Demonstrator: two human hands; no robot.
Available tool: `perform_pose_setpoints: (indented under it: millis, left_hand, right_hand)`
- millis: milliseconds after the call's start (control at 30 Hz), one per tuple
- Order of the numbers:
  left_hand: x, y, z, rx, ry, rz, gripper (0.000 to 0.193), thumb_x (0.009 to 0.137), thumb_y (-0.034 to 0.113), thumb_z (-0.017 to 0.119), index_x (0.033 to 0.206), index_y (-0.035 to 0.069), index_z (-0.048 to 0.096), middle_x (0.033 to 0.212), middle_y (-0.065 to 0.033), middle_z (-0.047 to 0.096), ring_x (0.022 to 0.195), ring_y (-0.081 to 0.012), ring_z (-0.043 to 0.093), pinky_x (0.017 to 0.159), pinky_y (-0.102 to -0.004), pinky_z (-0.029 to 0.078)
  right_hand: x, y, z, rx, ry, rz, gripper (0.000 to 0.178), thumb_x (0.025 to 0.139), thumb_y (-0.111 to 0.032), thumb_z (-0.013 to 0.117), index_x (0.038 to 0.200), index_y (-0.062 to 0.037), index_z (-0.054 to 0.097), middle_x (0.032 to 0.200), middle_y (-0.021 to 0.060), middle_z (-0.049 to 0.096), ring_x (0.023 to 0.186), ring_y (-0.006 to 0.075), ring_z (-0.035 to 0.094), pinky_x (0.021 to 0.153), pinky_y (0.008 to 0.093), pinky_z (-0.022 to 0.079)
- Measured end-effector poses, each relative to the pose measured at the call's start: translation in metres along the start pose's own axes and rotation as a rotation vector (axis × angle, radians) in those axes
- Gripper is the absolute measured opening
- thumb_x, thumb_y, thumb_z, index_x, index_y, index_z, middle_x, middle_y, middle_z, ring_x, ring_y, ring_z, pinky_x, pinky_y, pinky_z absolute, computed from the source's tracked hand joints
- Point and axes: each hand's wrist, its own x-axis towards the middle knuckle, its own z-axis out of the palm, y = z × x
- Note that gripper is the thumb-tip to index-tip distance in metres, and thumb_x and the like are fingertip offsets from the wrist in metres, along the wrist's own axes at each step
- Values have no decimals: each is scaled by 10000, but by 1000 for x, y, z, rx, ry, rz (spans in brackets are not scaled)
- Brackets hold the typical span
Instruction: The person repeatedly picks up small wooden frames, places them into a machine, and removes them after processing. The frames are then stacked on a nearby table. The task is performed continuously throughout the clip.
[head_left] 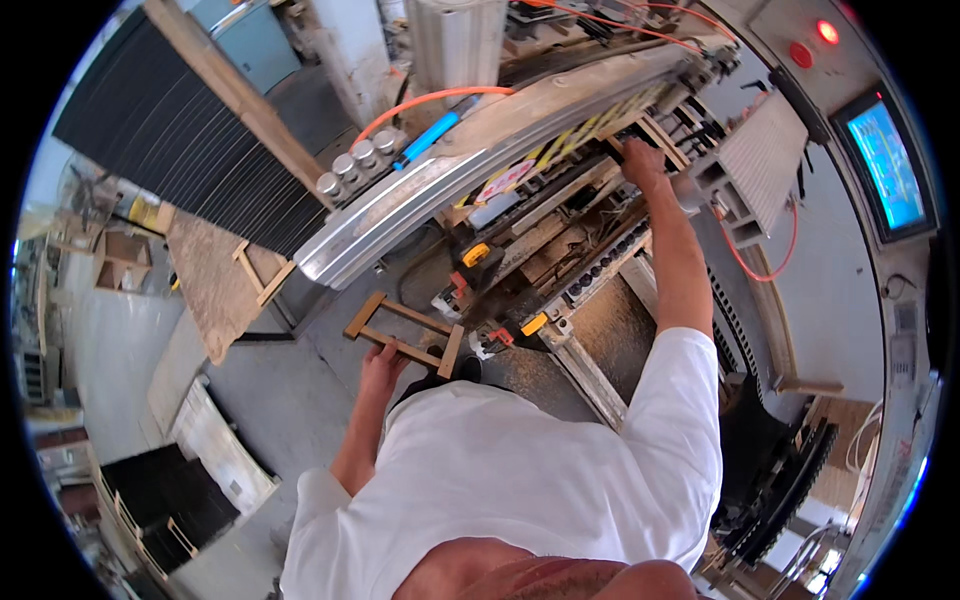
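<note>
My left hand (382, 366) is closed on the near rail of a small rectangular wooden frame (364, 315), held low at my left side. The frame has two long rails and two shorter end pieces with an open middle. My right arm stretches forward into a long woodworking machine (560, 250). There my right hand (643, 163) is curled at the edge of a second wooden frame (662, 142), lying among the machine's rails. Its fingertips are partly hidden.
A long metal beam (440, 170) spans the machine above the rails. Yellow knobs (476, 254) stick out at its near end. Sawdust (530, 372) lies below. At right are a lit control screen (885, 165) and a hanging orange hose (770, 277). Another wooden frame (262, 275) rests on a board at left.
</note>
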Motion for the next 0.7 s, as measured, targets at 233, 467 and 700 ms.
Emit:
perform_pose_setpoints:
  millis: [233,467,700]
  left_hand:
    - [-9,8,-14,74,77,59,392,894,198,576,1232,18,488,1143,-86,589,1055,-220,575,894,-362,478]
    - [-8,6,-50,-33,253,146,329,897,193,562,1176,28,511,1105,-79,612,1023,-219,593,867,-377,503]
    - [6,5,-113,-74,429,240,310,887,143,550,1170,21,515,1057,-91,633,933,-214,626,797,-369,525]
  right_hand:
    - [-3,18,2,68,106,-175,299,705,-227,696,946,-71,614,956,172,653,934,344,630,772,441,519]
    - [-6,4,-16,-139,-73,-11,246,720,-175,682,934,-57,650,996,143,676,946,334,641,799,461,513]
    - [-9,1,-20,-127,-84,37,275,686,-229,742,895,-59,685,964,143,683,936,324,648,804,445,529]
